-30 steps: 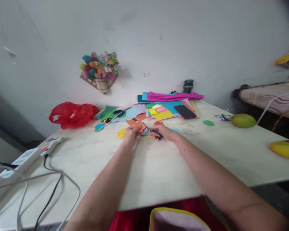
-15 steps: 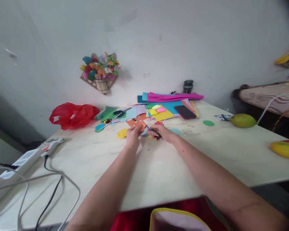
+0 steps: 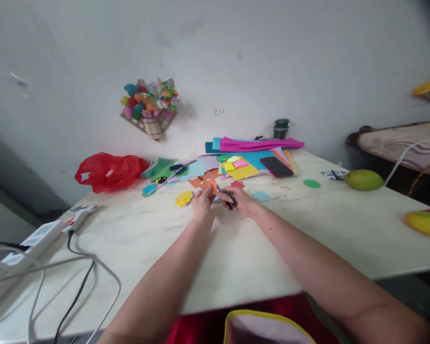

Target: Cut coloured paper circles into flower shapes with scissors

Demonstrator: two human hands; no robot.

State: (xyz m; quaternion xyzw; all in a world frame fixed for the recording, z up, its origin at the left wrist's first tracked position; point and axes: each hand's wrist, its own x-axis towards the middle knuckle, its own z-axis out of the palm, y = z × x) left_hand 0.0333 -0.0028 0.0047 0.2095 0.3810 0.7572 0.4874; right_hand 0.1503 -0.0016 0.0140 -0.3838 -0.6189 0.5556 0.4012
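Left hand (image 3: pixel 203 203) pinches orange paper (image 3: pixel 210 186), right hand (image 3: pixel 237 199) grips scissors (image 3: pixel 231 198)

Both arms reach in from the near edge of the counter (image 3: pixel 146 267), and the hands almost meet past the middle, toward the far edge. The left hand has its thumb and fingers on the orange paper. The right hand is closed around the black handles, and the blades point away, beside the paper. Yellow paper shapes (image 3: pixel 184 198) lie just left of the left hand; a light blue shape (image 3: pixel 261 196) lies right of the right hand. A phone (image 3: pixel 276 166) rests nearer the far edge. On the wall (image 3: pixel 215 57), small writing (image 3: pixel 219 112) looks like "217" or "Z17". The print on the white power strip (image 3: pixel 39 239), by the left edge, is too small to read.
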